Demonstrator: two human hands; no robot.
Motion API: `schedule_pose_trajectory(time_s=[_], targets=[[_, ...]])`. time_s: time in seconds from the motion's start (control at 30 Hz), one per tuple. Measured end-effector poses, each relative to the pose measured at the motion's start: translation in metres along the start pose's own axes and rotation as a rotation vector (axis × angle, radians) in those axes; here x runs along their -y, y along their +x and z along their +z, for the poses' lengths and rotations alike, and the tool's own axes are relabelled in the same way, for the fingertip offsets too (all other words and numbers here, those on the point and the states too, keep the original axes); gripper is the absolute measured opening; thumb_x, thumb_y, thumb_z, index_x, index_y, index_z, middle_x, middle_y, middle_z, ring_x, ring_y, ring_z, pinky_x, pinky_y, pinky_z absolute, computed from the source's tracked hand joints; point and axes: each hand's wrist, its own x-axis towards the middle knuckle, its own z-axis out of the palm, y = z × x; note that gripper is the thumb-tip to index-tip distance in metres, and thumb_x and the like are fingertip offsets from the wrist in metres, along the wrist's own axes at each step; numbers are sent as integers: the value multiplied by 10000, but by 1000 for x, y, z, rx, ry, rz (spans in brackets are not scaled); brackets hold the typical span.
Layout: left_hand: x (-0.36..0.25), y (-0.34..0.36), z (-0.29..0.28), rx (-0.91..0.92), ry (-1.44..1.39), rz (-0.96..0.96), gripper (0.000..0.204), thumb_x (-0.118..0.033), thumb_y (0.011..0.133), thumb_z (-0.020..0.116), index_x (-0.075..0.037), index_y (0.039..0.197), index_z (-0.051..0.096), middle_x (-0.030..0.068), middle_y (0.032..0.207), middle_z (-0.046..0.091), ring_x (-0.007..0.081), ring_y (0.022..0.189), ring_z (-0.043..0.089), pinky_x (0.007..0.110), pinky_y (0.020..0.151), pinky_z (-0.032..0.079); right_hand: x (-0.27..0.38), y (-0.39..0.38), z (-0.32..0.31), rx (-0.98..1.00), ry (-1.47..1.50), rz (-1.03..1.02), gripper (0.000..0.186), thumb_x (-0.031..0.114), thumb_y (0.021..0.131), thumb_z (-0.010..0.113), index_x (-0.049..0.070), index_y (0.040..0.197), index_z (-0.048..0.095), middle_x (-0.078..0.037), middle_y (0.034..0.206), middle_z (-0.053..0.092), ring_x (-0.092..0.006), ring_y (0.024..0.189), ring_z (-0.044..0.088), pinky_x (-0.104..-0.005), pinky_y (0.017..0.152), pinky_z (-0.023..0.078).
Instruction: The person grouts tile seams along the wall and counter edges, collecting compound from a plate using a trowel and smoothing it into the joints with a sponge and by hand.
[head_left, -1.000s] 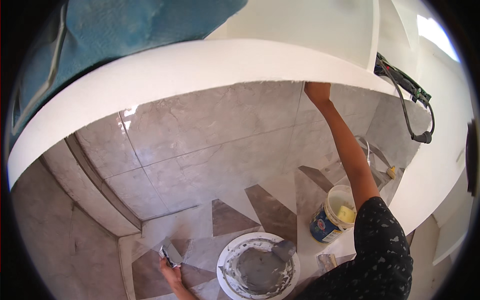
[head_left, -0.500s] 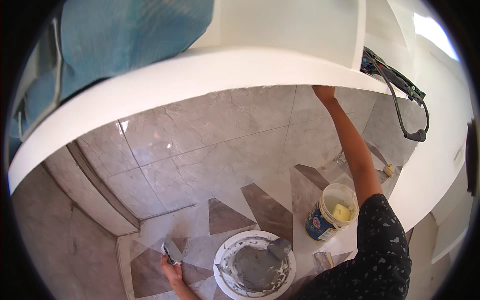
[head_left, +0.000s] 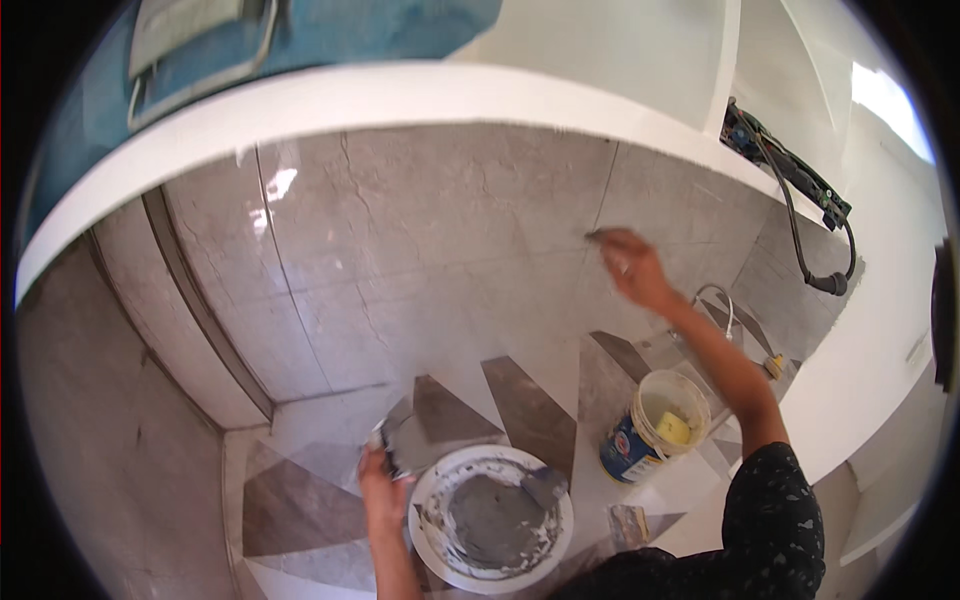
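My left hand [head_left: 380,490] is closed around a flat scraper [head_left: 408,443] coated with grey paste, just left of a white bowl [head_left: 418,535]. Grey paste [head_left: 490,525] fills the bowl's middle and smears its inner wall. A paste-covered tool [head_left: 544,487] rests against the bowl's right side. Raised in front of the tiled wall [head_left: 450,220], my right hand [head_left: 635,272] is blurred but looks closed. A small dark tip [head_left: 594,236] sticks out from its fingers; the rest of that thing is hidden.
A blue and white bucket [head_left: 625,450] with a yellow sponge [head_left: 673,428] inside stands right of the bowl. A small smeared block [head_left: 628,526] lies nearby. Overhead runs a white ledge [head_left: 400,95], with a black cabled tool [head_left: 785,165] at its right.
My right hand has come down from under the white ledge, out in front of the tiles. My left hand has moved right with the scraper, up to the bowl's rim. The view has shifted.
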Motion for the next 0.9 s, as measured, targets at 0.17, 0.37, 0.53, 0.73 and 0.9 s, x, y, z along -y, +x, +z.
schedule_pose_trajectory(time_s=[0.17,0.37,0.53,0.73,0.9], targets=[[36,-6,72,87,-187,-248,281,-145,875,424,-23,1116,499,91,1105,530,216,974,537,404,778,476,144,-49,49,206,491,-157,355,-25,688,604,100,1020,617,-114,1127,559,-267,977,573,-314,651,517],[-28,-39,71,71,81,-186,196,-98,836,385,0,952,511,64,859,552,150,763,568,267,485,526,155,-62,43,211,246,-355,258,-47,679,587,65,907,632,-84,1022,586,-253,844,609,-311,623,517],[-42,-56,82,3,400,-68,258,-91,838,369,21,1042,479,71,916,528,141,777,558,275,496,549,176,-32,23,216,470,-361,335,-24,591,624,99,902,634,-40,1014,591,-237,1003,539,-343,740,474],[-26,-61,49,-179,374,-106,292,-173,875,381,-38,1086,531,72,967,585,136,809,585,231,477,472,160,-33,22,470,416,-458,319,-46,608,586,63,906,615,-49,989,580,-240,978,518,-389,862,386],[-35,-75,21,-150,401,21,316,-159,859,405,-13,1126,490,94,971,565,151,773,579,249,445,458,-25,-32,15,-120,-207,-49,414,-120,617,506,22,994,600,-144,1036,567,-330,959,504,-408,837,411]])
